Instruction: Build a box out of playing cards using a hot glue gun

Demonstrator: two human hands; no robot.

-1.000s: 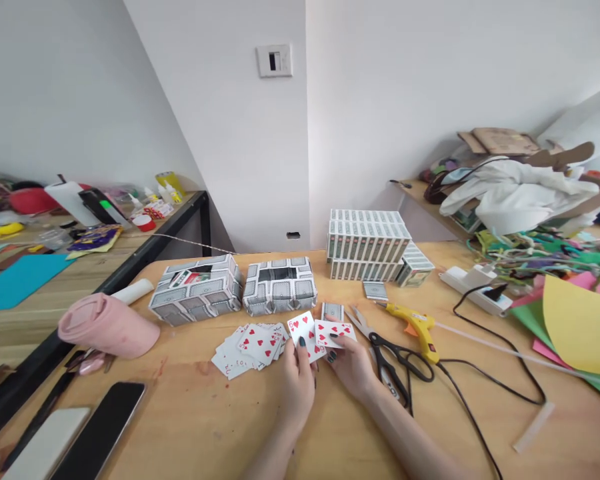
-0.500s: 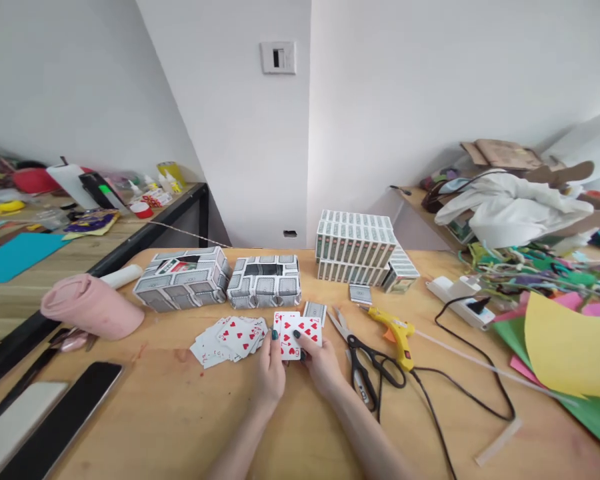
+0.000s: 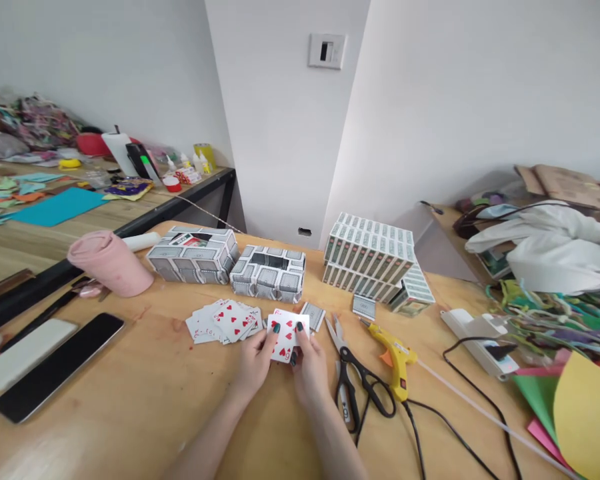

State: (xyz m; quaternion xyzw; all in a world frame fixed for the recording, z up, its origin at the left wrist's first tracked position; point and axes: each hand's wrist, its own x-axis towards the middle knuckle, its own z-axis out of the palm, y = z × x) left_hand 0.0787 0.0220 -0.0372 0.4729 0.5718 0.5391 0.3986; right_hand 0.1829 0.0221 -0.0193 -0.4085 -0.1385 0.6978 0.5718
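Between my two hands is a playing card [image 3: 283, 340] with red hearts, face up; whether more cards lie behind it I cannot tell. My left hand [image 3: 257, 357] pinches its left edge, thumb on the face. On the right edge my right hand [image 3: 310, 363] grips it the same way. A loose spread of playing cards [image 3: 225, 321] lies left of my hands. Just beyond my right hand is a grey-backed card [image 3: 313, 316], face down. Two boxes covered in card backs, a longer one [image 3: 193, 257] and a shorter one [image 3: 269, 273], stand behind.
Black-handled scissors [image 3: 357, 373] and a yellow glue gun [image 3: 396, 357] with its cable lie at right. Stacked card packs [image 3: 370, 253] stand at the back, a power strip [image 3: 480, 343] to their right. At left are a pink roll [image 3: 111, 263] and a phone [image 3: 60, 367].
The view has turned and tilted. The two cards seen fanned crosswise in my hands are now squared up, with one upright face showing. Both hands still hold on.
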